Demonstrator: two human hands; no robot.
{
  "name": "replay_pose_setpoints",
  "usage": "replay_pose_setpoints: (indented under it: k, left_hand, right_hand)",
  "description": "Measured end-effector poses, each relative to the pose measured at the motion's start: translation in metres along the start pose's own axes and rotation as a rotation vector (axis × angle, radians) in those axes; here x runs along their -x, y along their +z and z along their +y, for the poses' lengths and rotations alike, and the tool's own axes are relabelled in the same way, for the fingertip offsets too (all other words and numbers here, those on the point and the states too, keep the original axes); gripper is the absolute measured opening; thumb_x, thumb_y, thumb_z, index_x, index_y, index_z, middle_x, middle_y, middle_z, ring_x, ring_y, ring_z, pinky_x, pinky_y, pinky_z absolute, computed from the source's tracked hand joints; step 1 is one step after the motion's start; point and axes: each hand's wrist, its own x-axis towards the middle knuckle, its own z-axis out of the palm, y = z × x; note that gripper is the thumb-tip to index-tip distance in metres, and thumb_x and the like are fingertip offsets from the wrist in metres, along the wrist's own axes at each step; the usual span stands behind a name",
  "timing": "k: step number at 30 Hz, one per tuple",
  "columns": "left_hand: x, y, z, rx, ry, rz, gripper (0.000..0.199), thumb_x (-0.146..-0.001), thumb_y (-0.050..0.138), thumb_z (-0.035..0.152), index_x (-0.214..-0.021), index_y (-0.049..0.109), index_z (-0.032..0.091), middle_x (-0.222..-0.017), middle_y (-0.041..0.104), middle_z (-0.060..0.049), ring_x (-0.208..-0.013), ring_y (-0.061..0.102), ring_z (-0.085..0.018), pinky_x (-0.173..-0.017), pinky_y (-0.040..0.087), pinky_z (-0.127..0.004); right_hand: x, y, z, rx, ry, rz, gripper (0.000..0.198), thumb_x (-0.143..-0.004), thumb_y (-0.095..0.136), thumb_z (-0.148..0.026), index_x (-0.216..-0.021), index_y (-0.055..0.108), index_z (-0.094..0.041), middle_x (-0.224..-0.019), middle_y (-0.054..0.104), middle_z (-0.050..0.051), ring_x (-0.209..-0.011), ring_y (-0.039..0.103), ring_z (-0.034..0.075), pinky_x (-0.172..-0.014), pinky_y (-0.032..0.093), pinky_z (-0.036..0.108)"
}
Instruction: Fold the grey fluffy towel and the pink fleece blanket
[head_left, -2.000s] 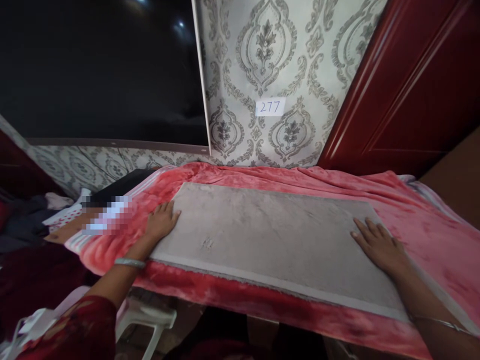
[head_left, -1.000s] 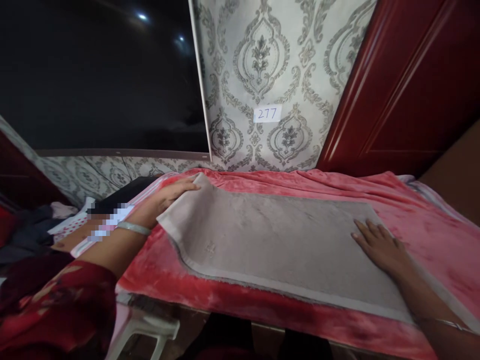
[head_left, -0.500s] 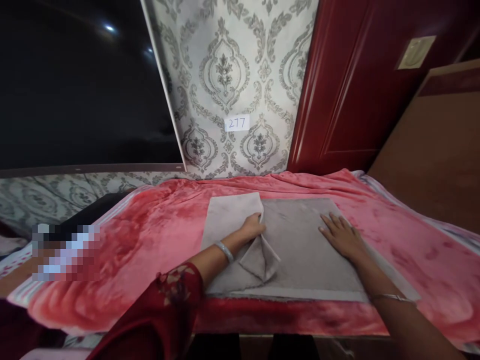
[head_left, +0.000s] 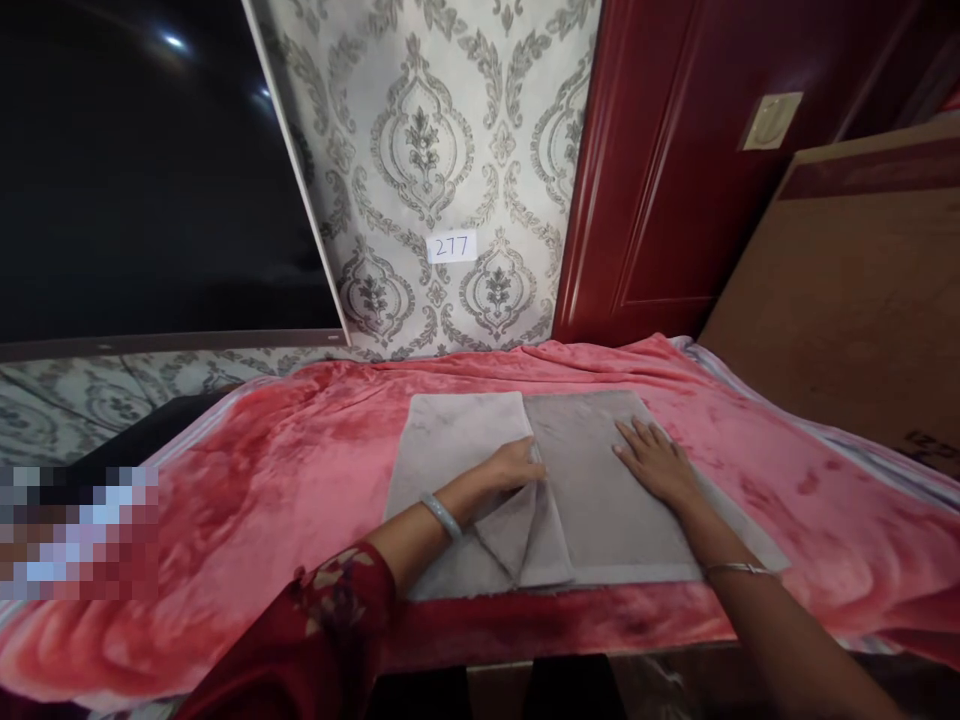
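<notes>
Cloth [head_left: 607,520], grey and oblong, lying on the red-pink blanket [head_left: 315,490] in front of the patterned wall [head_left: 422,150], with its left end now turned rightward over the rest. By comparison with two seconds ago, no longer spread at full length: a paler flap [head_left: 457,430] covering the left part, a single layer showing on the right. Left hand [head_left: 516,465]: reaching across the flap, fingers curled on its free edge in what looks like a pinch. Near corner [head_left: 555,565] of the flap, turned back half a second ago, now lying flatter and down towards the cloth's near edge, yet with a triangular crease [head_left: 510,525] left beside the hand. Right hand [head_left: 656,465]: laid palm down on the right part, fingers spread, gripping nothing; in much the same place on the cloth throughout, apparently as a steadying weight. Judged from this, turn-over largely laid but not yet smooth, and edge not yet released; lie of the layers under the left forearm [head_left: 411,548] impossible to tell. Round about: dark screen [head_left: 135,200] at upper left, paper card [head_left: 451,246] marked 277, red panel [head_left: 637,180] and brown cardboard [head_left: 847,270] at right.
</notes>
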Motion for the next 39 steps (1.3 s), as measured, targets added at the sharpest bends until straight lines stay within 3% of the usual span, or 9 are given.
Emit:
replay_pose_setpoints:
  k: [5,9,13,19,24,27,32,36,39]
  left_hand:
    - [0.027,-0.023,0.012,0.086,-0.079,-0.128,0.062,-0.085,0.060,0.038,-0.141,0.053,0.013,-0.083,0.067,-0.005,-0.064,0.063,-0.015,-0.058,0.050,-0.027]
    - [0.066,-0.063,0.008,-0.334,0.085,0.137,0.045,-0.087,0.056,0.030,-0.127,0.065,0.014,-0.107,0.072,-0.013,-0.097,0.068,-0.024,-0.088,0.055,-0.040]
    - [0.120,-0.078,-0.007,-0.682,0.115,0.219,0.053,-0.084,0.062,0.031,-0.135,0.062,0.016,-0.143,0.059,-0.019,-0.134,0.052,-0.036,-0.116,0.036,-0.054]
    - [0.161,-0.029,-0.008,-0.810,0.022,0.009,0.059,-0.095,0.052,0.041,-0.149,0.048,0.019,-0.163,0.032,-0.017,-0.153,0.023,-0.038,-0.122,0.016,-0.065]
    - [0.156,0.020,0.023,-0.535,0.293,-0.188,0.062,-0.097,0.050,0.037,-0.155,0.038,0.022,-0.164,0.033,-0.013,-0.152,0.028,-0.028,-0.124,0.024,-0.052]
    - [0.158,0.028,0.033,-0.394,0.455,-0.264,0.064,-0.097,0.051,0.038,-0.157,0.034,0.025,-0.167,0.027,-0.009,-0.152,0.029,-0.022,-0.123,0.030,-0.042]
    - [0.158,-0.015,-0.001,-0.470,0.453,0.096,0.048,-0.096,0.048,0.032,-0.143,0.055,0.024,-0.161,0.041,-0.011,-0.148,0.037,-0.025,-0.122,0.032,-0.048]
    - [0.149,-0.085,-0.049,-0.455,0.261,0.570,0.044,-0.085,0.058,0.033,-0.127,0.066,0.022,-0.148,0.056,-0.013,-0.143,0.044,-0.032,-0.120,0.031,-0.055]
    - [0.141,-0.124,-0.073,-0.196,0.072,0.769,0.047,-0.073,0.067,0.038,-0.116,0.069,0.018,-0.130,0.066,-0.016,-0.129,0.056,-0.036,-0.112,0.042,-0.053]
  right_hand:
    - [0.000,0.001,0.002,0.005,0.003,0.014,0.061,-0.101,0.026,-0.052,-0.158,0.036,-0.029,-0.166,0.029,0.006,-0.151,0.027,0.032,-0.119,0.028,0.058]
    - [-0.001,0.003,0.003,0.000,0.006,0.039,0.060,-0.101,0.027,-0.052,-0.157,0.038,-0.030,-0.166,0.030,0.006,-0.151,0.028,0.032,-0.118,0.029,0.058]
    - [-0.001,0.003,0.004,-0.003,0.001,0.032,0.060,-0.102,0.026,-0.052,-0.157,0.037,-0.030,-0.166,0.029,0.005,-0.151,0.028,0.031,-0.119,0.028,0.058]
    - [-0.001,0.001,0.002,0.020,0.015,0.025,0.060,-0.102,0.027,-0.051,-0.157,0.036,-0.030,-0.167,0.028,0.006,-0.151,0.027,0.031,-0.119,0.027,0.057]
    - [0.002,-0.007,-0.003,0.005,0.029,-0.015,0.059,-0.103,0.028,-0.049,-0.158,0.034,-0.029,-0.168,0.024,0.006,-0.153,0.024,0.030,-0.120,0.025,0.057]
    - [0.005,-0.017,-0.007,-0.046,0.035,-0.042,0.058,-0.103,0.032,-0.045,-0.158,0.035,-0.026,-0.168,0.024,0.007,-0.153,0.022,0.031,-0.120,0.023,0.057]
    - [0.007,-0.036,-0.030,-0.235,0.082,0.017,0.052,-0.095,0.048,-0.029,-0.145,0.053,-0.016,-0.158,0.042,0.017,-0.145,0.038,0.034,-0.116,0.028,0.056]
    - [0.004,-0.038,-0.082,-0.344,0.014,0.025,0.038,-0.095,0.047,-0.023,-0.127,0.066,-0.015,-0.126,0.070,0.015,-0.114,0.063,0.023,-0.098,0.044,0.033]
    - [0.000,-0.033,-0.129,-0.426,-0.017,-0.018,0.028,-0.096,0.051,-0.033,-0.103,0.073,-0.017,-0.099,0.076,0.009,-0.090,0.068,0.020,-0.075,0.046,0.026]
